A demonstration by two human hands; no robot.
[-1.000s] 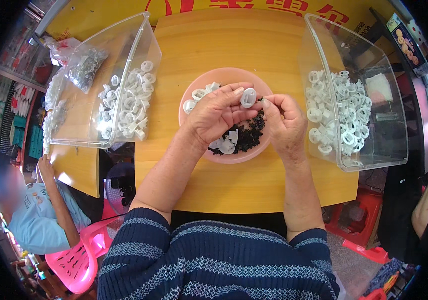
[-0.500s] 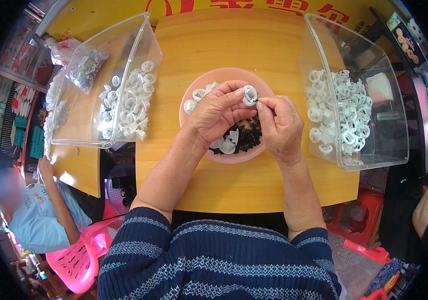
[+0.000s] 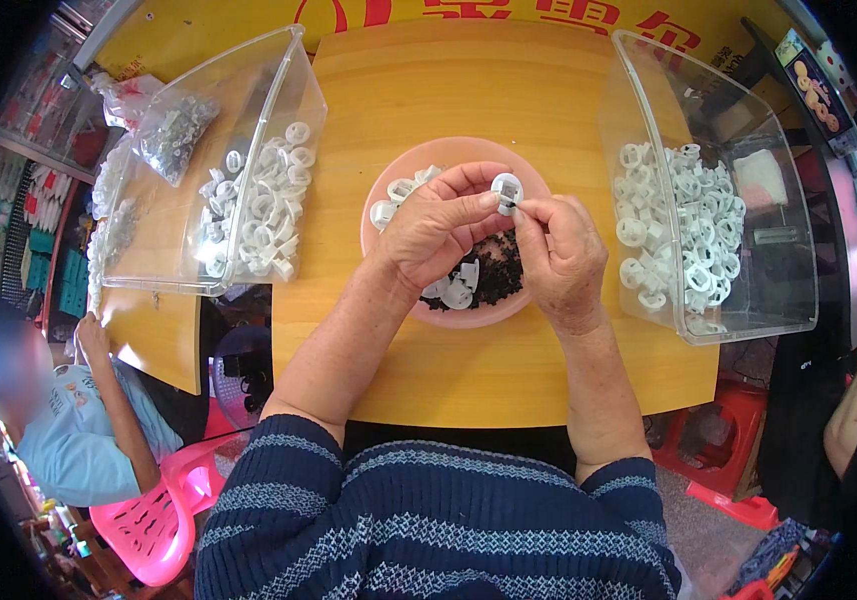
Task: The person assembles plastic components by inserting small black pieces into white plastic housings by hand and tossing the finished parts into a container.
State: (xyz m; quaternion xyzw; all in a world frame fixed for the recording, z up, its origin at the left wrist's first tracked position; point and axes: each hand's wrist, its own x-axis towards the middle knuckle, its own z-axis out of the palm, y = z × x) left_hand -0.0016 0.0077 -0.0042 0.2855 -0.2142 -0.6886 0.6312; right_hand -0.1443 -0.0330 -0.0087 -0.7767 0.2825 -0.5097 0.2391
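Note:
My left hand (image 3: 441, 228) pinches a small round white plastic part (image 3: 506, 188) between thumb and fingers above a pink bowl (image 3: 392, 192). My right hand (image 3: 559, 256) meets it from the right, its fingertips pressing a tiny dark piece against the part. The bowl sits mid-table and holds several white parts (image 3: 459, 292) and a heap of small black pieces (image 3: 500, 275), partly hidden under my hands.
A clear plastic bin (image 3: 154, 236) with white round parts stands at the left, a second clear bin (image 3: 784, 262) with more parts at the right, both on the yellow wooden table (image 3: 469, 95). A bag of small metal pieces (image 3: 174, 130) lies far left. A person sits on a pink chair (image 3: 154, 520) at lower left.
Both hands stayed over the bowl. The white part turned slightly in my left fingers and my right fingertips closed in on it.

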